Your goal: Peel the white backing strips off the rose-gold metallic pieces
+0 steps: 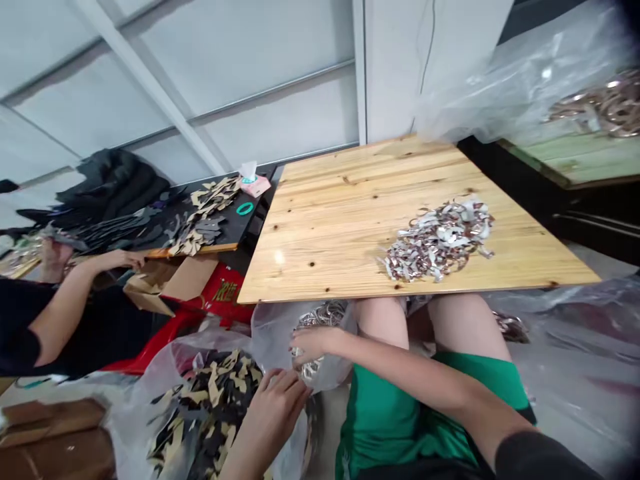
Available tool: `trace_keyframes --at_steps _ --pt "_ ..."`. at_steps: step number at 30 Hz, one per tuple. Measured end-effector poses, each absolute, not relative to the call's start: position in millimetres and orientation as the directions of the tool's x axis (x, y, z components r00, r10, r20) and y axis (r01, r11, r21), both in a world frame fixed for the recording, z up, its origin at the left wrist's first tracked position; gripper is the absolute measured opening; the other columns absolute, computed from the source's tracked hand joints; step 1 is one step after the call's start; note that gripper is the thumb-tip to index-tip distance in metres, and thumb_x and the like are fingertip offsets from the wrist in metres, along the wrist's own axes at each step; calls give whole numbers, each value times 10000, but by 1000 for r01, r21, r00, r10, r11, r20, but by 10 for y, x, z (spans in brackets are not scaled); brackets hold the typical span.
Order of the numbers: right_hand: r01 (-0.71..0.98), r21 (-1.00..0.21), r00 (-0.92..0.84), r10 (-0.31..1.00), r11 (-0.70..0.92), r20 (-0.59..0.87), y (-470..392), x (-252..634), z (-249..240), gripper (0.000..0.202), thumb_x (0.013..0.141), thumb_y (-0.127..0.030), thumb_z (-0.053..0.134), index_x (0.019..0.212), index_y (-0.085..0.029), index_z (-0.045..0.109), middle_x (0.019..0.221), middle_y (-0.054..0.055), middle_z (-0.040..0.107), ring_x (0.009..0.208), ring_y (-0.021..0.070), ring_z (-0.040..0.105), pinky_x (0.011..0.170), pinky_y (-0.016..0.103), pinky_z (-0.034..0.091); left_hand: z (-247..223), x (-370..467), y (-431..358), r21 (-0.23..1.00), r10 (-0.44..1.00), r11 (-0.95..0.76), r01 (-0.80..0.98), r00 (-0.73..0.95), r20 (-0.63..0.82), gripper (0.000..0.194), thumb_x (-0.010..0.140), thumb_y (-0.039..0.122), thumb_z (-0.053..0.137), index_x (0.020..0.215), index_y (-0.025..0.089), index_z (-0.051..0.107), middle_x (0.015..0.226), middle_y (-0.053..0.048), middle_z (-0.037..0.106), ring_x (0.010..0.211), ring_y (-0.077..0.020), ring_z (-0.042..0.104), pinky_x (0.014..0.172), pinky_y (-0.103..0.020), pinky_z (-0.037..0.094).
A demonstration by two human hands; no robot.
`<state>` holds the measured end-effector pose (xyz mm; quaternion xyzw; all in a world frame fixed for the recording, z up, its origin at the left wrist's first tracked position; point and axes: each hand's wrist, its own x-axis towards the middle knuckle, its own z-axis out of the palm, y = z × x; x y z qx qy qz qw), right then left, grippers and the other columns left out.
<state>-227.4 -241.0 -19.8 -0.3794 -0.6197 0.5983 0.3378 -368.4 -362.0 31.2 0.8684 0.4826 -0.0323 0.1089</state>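
My right hand [313, 344] reaches across my lap into a clear plastic bag [270, 327] at the table's front edge. Its fingers are stretched over shiny silver curved strips [327, 313] inside; the fingertips are partly hidden. Beside that bag, my left hand [283, 397] has its fingers bent around the bag's near rim, though the exact contact is partly hidden. On the wooden table [330, 220] lies a heap of small shiny pinkish-brown and white pieces [440, 240].
Another plastic bag [145, 400] holds black and tan scraps [215, 400]. At left, a co-worker's arm [65, 300] reaches to an open cardboard box [190, 277] by a black table [225, 230]. A tissue box [255, 185] and green tape ring [245, 209] rest there.
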Motion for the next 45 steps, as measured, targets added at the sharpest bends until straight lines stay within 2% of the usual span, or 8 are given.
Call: trace_keyframes --at_steps 2,5,12,14,18,23,34,45 --pt "43 -993 -588 807 111 65 -2437 -1904 -90 236 605 -142 905 799 -192 781 816 -36 758 882 174 719 843 227 510 365 -3613 -3564 224 838 -499 837 532 -120 217 1027 207 470 912 224 652 905 -30 670 886 -219 657 905 -410 501" --pt "30 -967 -552 810 254 196 -2603 -1160 3 266 941 -242 650 1196 -241 725 1164 18 743 1075 199 682 971 280 489 485 -3316 -3368 377 881 -437 817 473 -5 157 1032 279 489 1102 256 626 1065 -59 662 999 -223 647 876 -366 523" --pt "265 -953 -212 973 147 91 -3577 246 -366 209 1037 -290 510 1052 -233 711 897 37 713 855 182 674 803 287 503 423 -1832 -2038 657 890 -429 620 416 189 1017 811 518 777 1587 197 202 1602 -196 338 1494 -349 344 1215 -505 330" --pt "260 -963 -105 994 64 37 -3869 388 -507 212 1037 -294 510 1058 -232 712 827 21 708 789 172 674 765 278 500 319 -1407 -1678 689 857 -459 560 482 180 1163 659 529 889 1571 157 269 1598 -222 352 1491 -384 342 1212 -509 330" --pt "179 -980 224 974 -84 -43 -4187 504 -715 228 1033 -338 513 1045 -223 709 710 -2 670 685 167 646 699 277 486 198 -987 -1364 683 829 -472 558 544 129 668 691 489 869 1238 160 671 1299 -158 674 1218 -353 628 1041 -449 503" --pt "-12 -990 455 881 -139 -129 -4102 612 -843 266 1007 -409 545 990 -200 708 669 -1 635 643 170 609 644 279 472 148 -981 -1403 649 906 -390 653 398 144 422 679 433 877 983 168 755 1057 -115 770 971 -304 724 853 -370 561" --pt "-102 -984 410 895 -144 -174 -3837 611 -919 308 953 -454 600 934 -178 733 665 21 650 622 178 606 616 284 477 -5 -1018 -1454 804 956 -256 536 263 129 511 578 345 939 995 144 723 1002 -102 781 915 -278 736 820 -370 593" --pt "-19 -990 395 908 -142 -138 -3811 530 -997 344 966 -470 562 951 -172 733 678 36 663 644 197 629 635 302 495 -53 -1162 -1456 750 862 -493 442 363 352 476 600 220 854 1033 178 663 1066 -81 709 1050 -277 679 954 -411 563"
